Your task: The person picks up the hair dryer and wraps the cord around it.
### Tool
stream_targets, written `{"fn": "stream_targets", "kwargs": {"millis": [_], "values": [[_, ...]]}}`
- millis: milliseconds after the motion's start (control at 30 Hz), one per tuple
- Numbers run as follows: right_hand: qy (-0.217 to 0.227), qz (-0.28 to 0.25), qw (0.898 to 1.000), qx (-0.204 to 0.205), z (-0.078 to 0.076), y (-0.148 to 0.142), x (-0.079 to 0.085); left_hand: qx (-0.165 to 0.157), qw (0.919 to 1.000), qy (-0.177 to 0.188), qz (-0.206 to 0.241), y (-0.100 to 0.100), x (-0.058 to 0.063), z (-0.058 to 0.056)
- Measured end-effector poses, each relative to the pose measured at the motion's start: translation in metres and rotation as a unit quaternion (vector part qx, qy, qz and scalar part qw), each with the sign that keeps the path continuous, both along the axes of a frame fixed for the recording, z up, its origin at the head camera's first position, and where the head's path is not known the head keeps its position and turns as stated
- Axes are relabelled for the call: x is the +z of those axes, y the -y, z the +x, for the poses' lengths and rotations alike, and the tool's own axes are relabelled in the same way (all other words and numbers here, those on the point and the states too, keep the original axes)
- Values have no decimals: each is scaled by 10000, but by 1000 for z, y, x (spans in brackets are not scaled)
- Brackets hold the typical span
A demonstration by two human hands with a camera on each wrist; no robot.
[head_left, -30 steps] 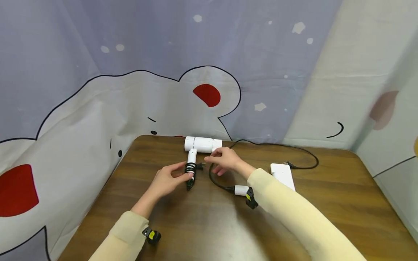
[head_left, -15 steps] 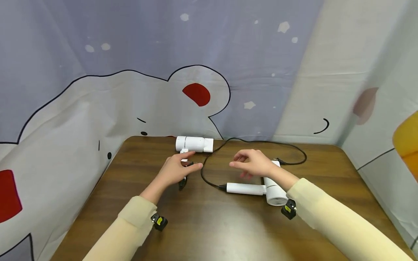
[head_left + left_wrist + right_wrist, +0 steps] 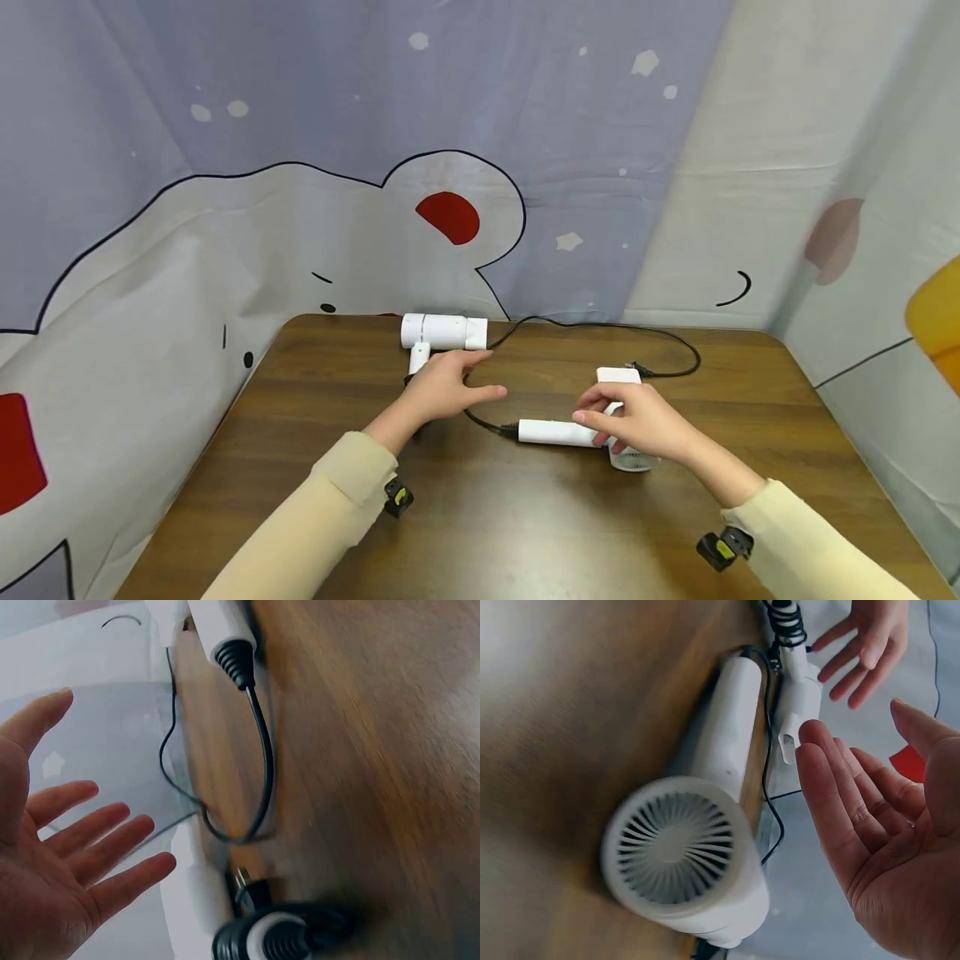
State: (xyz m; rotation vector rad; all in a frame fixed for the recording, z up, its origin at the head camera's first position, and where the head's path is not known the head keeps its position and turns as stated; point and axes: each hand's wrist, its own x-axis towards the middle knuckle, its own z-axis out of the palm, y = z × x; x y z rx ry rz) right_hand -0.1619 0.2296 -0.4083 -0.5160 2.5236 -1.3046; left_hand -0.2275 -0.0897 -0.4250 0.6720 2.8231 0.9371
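Two white hair dryers lie on the wooden table. The far left hair dryer (image 3: 442, 331) has its black cord (image 3: 786, 624) wound round its handle, with the plug (image 3: 255, 891) sticking out beside it. My left hand (image 3: 450, 385) hovers over that handle, fingers spread and holding nothing, hiding part of it in the head view. The right hair dryer (image 3: 682, 847) lies with its handle (image 3: 558, 432) pointing left and its vent facing the near side. My right hand (image 3: 633, 417) hovers above its body with relaxed fingers, nothing in them.
The right dryer's loose black cord (image 3: 600, 326) loops from its handle along the table's back edge to a plug (image 3: 643, 371) by its nozzle. A patterned curtain (image 3: 300, 242) hangs behind the wooden table (image 3: 480, 517).
My left hand has come off the wound cord and shifted right. My right hand has left the loose cord and moved right over the second dryer. The head view has turned slightly.
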Motion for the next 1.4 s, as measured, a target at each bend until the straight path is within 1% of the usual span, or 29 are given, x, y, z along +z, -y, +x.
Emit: {"fn": "stream_targets", "kwargs": {"millis": [167, 333, 433, 567, 700, 800, 1000, 1267, 1400], "values": [[327, -230, 9991, -128, 27, -11, -11, -441, 9989, -20, -169, -21, -1, -2], [450, -364, 9983, 12, 47, -20, -23, -907, 9945, -92, -514, -40, -6, -2], [626, -486, 9968, 53, 55, -23, -30, -1129, 9910, -107, -713, -50, -9, 1], [834, -590, 9947, 74, 62, -25, -38, -1382, 9852, -243, -988, -66, -14, 5], [966, -674, 9930, 96, 67, -28, -44, -1607, 9804, -300, -1098, -81, -17, 9], [1066, -721, 9916, 98, 70, -29, -48, -1690, 9782, -301, -1167, -91, -18, 11], [1209, -744, 9899, 74, 72, -30, -54, -1758, 9720, -447, -1497, -103, -23, 16], [1180, -779, 9899, 64, 74, -30, -57, -1694, 9667, -591, -1826, -109, -28, 18], [1192, -786, 9897, 91, 74, -30, -58, -1761, 9587, -792, -2089, -109, -31, 19]]}}
